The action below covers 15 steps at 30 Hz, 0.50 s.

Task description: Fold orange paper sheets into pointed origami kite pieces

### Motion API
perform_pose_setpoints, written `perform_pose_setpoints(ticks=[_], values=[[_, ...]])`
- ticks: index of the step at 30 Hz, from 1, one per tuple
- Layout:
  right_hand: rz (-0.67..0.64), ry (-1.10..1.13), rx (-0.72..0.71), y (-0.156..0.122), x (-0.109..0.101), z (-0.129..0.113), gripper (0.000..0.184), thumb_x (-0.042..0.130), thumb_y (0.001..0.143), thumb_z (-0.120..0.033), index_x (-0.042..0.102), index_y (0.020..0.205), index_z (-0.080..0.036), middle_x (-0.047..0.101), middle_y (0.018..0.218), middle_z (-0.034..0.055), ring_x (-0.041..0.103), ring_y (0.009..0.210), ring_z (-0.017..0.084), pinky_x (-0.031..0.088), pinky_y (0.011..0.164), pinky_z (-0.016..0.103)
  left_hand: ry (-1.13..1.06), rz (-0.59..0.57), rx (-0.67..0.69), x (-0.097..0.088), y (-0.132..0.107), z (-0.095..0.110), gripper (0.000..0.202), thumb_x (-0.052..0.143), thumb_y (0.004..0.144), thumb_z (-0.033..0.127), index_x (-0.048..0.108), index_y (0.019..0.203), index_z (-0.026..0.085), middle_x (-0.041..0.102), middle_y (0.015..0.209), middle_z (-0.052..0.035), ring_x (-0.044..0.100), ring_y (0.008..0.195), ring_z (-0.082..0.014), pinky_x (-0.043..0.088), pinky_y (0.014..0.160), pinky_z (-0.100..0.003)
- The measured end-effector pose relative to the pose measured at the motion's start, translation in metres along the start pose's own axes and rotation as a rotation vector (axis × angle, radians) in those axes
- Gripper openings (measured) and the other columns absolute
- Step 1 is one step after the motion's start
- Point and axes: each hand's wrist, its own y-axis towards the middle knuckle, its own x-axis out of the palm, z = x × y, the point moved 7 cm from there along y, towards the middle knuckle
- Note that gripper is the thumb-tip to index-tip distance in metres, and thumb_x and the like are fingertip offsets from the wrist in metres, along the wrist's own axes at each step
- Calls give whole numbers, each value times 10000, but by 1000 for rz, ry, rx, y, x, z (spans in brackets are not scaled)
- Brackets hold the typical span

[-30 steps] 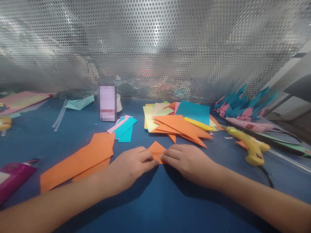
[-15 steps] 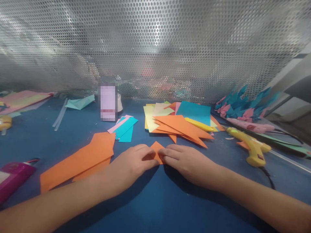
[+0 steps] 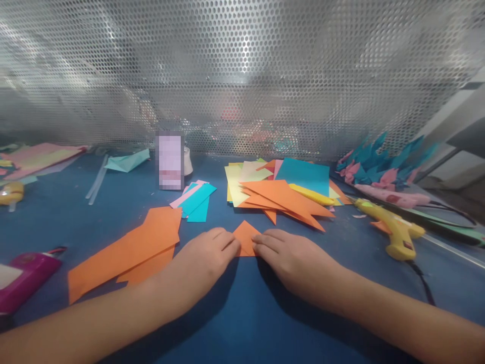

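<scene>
A small folded piece of orange paper (image 3: 245, 238), pointed at the top, lies on the blue table between my hands. My left hand (image 3: 212, 255) has its fingers together on the paper's left edge. From the other side, the fingertips of my right hand (image 3: 285, 255) press on its right edge. Both thumbs are mostly hidden under the hands. Left of my left hand are larger folded orange sheets (image 3: 151, 235), partly behind my forearm. Just beyond my hands rests a stack of pointed orange folded papers (image 3: 280, 194).
Yellow and teal sheets (image 3: 306, 174) lie beneath a yellow cutter (image 3: 311, 195). Blue and pink strips (image 3: 197, 201) sit left of them. A yellow glue gun (image 3: 405, 230) with a cord is at right, a magenta device (image 3: 28, 275) at left. A perforated metal panel (image 3: 242, 65) stands behind.
My left hand's fingers have shifted slightly left and closed up, leaving more of the small orange paper showing. The right hand has barely moved. The view has shifted slightly.
</scene>
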Motion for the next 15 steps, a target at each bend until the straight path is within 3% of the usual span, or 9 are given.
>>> perform_pose_setpoints(ticks=[5,11,15], values=[[15,-6,33,-4,-1,0,258,483,687,20,658,842,-90,680,889,163,614,789,245,512,667,349,22,59,-7,1,3,-2,180,412,945,104,589,924,130,578,949,-85,520,849,-196,473,733,-332],[33,13,97,-3,-3,1,175,476,881,-114,624,972,-104,636,827,107,571,756,214,460,650,334,114,144,-1,-8,4,4,253,411,963,223,617,845,136,555,801,-70,502,761,-192,443,659,-324],[-72,-51,37,3,3,-4,171,481,914,-187,640,941,-131,610,828,80,536,715,207,424,595,341,199,175,-5,-22,4,4,306,416,957,252,619,750,154,496,667,-42,440,644,-186,373,573,-307]])
